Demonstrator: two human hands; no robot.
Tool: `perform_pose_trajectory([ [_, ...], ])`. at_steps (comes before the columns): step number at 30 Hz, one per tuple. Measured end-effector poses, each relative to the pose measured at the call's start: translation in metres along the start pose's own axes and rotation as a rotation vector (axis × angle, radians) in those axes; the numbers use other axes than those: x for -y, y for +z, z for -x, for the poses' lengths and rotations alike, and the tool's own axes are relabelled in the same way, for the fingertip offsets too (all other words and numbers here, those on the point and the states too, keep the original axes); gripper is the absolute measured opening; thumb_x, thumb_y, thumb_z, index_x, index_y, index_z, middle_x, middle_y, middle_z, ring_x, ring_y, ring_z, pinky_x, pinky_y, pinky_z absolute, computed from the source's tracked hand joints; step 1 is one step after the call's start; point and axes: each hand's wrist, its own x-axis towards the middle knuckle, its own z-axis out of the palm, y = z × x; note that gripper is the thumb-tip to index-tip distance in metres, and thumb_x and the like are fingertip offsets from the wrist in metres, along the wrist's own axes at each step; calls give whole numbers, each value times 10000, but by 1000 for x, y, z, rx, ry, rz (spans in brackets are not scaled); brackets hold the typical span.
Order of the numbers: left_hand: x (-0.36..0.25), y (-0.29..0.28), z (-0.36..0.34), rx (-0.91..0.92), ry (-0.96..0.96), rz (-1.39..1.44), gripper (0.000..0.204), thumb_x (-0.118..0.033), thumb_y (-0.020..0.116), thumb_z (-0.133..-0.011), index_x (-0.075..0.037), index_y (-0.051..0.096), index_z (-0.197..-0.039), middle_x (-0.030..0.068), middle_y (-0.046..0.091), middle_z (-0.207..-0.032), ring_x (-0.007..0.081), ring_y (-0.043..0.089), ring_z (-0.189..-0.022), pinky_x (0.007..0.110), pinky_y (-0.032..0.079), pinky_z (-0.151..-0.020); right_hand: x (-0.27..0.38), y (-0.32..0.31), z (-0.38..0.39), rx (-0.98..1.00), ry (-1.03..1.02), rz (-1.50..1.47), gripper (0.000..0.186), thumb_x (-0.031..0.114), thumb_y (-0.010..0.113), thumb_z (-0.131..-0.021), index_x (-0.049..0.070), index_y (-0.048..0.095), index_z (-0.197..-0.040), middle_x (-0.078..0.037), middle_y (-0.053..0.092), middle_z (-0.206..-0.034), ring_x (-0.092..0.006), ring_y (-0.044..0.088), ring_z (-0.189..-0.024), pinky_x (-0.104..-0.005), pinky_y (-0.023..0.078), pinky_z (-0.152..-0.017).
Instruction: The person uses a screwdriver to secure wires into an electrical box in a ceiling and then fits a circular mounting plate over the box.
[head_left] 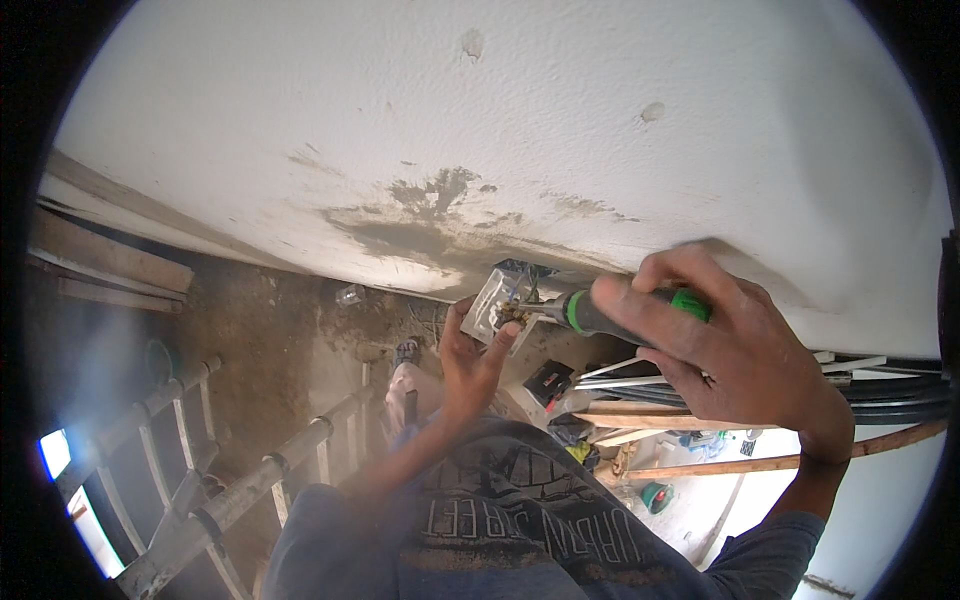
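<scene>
Right hand (735, 355) clenched on screwdriver (600, 315): rigid, light; grip handle. Left hand (470, 355) steadies plate (492, 300) at tip; thin, likely brittle.

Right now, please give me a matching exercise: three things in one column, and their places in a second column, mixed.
Things:
1. screwdriver
2. switch plate
3. ladder

Places:
A. lower left, on the dirt floor
B. in the right hand, tip at the plate
C. against the white wall, held by the left hand

Pairs: 1-B, 2-C, 3-A
</scene>
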Motion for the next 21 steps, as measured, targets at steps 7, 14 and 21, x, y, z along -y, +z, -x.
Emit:
perform_pose_trajectory([
  [7,-8,2,1,-5,-46,-22,497,-115,753,-900,66,466,-1264,142,632,-1121,154,615,-1015,285,505,-883,3,2,6,-20,-24,134,613,218,796,-785,223,589,-1362,-105,512,-1113,-211,629,-918,-363,599,-770],
  [14,-4,5,-2,-71,183,-108,481,-139,731,-921,7,447,-1281,143,636,-1108,165,620,-991,290,510,-843,12,-8,-3,187,204,1,610,174,793,-786,220,588,-1359,-107,512,-1123,-220,629,-952,-373,594,-792],
  [21,-8,-5,0,18,-12,-220,359,-139,763,-893,-11,598,-1185,46,657,-1048,15,528,-692,167,389,-536,-7,6,0,-174,-259,138,491,115,793,-781,154,640,-1246,-108,523,-1119,-219,631,-944,-322,599,-719],
])
